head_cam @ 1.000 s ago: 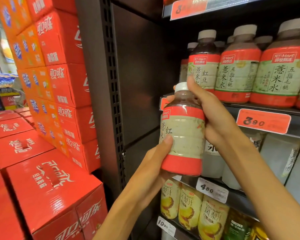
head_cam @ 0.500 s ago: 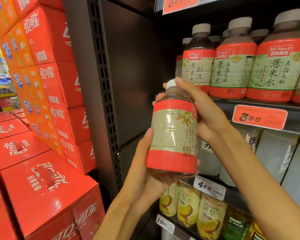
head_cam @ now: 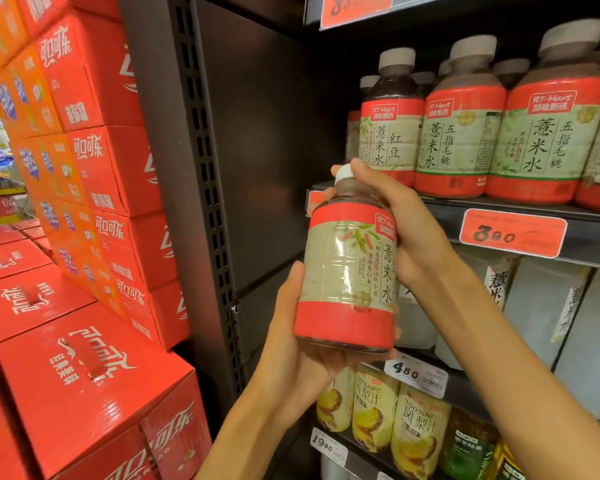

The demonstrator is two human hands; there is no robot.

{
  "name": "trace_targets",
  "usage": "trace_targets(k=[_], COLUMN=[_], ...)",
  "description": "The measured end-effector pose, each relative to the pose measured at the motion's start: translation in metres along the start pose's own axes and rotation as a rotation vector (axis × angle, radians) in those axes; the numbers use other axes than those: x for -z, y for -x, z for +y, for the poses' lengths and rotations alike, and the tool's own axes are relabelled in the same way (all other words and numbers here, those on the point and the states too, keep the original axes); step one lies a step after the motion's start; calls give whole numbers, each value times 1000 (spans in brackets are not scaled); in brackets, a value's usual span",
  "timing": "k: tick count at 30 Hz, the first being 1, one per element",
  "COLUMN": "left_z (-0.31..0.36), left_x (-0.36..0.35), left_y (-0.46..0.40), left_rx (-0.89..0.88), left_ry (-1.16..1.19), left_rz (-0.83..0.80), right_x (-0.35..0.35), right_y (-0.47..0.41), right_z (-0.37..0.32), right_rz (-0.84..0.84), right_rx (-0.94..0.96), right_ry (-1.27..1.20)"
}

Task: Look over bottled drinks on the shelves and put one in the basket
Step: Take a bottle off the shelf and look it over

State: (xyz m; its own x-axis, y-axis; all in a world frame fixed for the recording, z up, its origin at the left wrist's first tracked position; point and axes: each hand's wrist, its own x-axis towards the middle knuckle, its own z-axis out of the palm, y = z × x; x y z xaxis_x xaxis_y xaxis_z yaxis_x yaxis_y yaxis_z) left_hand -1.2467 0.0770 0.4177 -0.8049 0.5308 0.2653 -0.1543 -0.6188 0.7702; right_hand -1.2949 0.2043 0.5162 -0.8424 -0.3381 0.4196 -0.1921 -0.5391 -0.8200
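Observation:
I hold a bottled drink [head_cam: 347, 275] with a red and pale green label and a white cap, upright in front of the shelves. My left hand [head_cam: 291, 355] cups its base from below, thumb up along the left side. My right hand [head_cam: 406, 230] grips its neck and upper right side, fingers curled over the shoulder near the cap. Matching bottles [head_cam: 461, 123] stand in a row on the shelf [head_cam: 596, 233] behind. No basket is in view.
Red cola cartons [head_cam: 84, 368] are stacked at the left, low in front and high behind. A dark perforated shelf upright [head_cam: 201, 188] stands between them and the drinks. Lower shelves hold pale bottles [head_cam: 541, 323] and yellow juice bottles [head_cam: 374, 414]. Red price tags [head_cam: 513, 232] hang on the shelf edges.
The bottle has turned in my hands, bringing the printed label text round to the right front. My left hand has slid from the bottle's side to under its base.

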Motion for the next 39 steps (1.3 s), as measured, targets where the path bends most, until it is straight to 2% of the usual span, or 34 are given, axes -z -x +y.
trace_targets(k=[2, 5, 11, 15, 19, 24, 27, 31, 35, 39], left_z=[0, 0, -2, 0, -13, -12, -4, -6, -7, 0], left_x=[4, 5, 0, -4, -5, -5, -6, -11, -15, -19], left_y=[1, 2, 5, 3, 1, 3, 6, 7, 5, 7], left_rx=[-41, -118, -274, -429, -469, -383, -323, -193, -279, -395], left_ry=[-108, -177, -337, -625, -788, -670, -565, -440, -445, -585], left_rz=[79, 107, 189, 387, 408, 323, 303, 162, 201, 260], right_x=[1, -1, 0, 1, -3, 5, 8, 4, -1, -2], right_y=[2, 4, 5, 14, 15, 14, 15, 18, 15, 15], right_z=[-3, -6, -6, 0, 7, 1, -5, -9, -16, -21], right_rz=[4, 19, 74, 89, 172, 237, 157, 10, 0, 62], right_rx=[52, 117, 88, 80, 74, 66, 57, 11, 46, 142], right_ry=[64, 201, 464, 470, 405, 228, 108, 42, 182, 398])
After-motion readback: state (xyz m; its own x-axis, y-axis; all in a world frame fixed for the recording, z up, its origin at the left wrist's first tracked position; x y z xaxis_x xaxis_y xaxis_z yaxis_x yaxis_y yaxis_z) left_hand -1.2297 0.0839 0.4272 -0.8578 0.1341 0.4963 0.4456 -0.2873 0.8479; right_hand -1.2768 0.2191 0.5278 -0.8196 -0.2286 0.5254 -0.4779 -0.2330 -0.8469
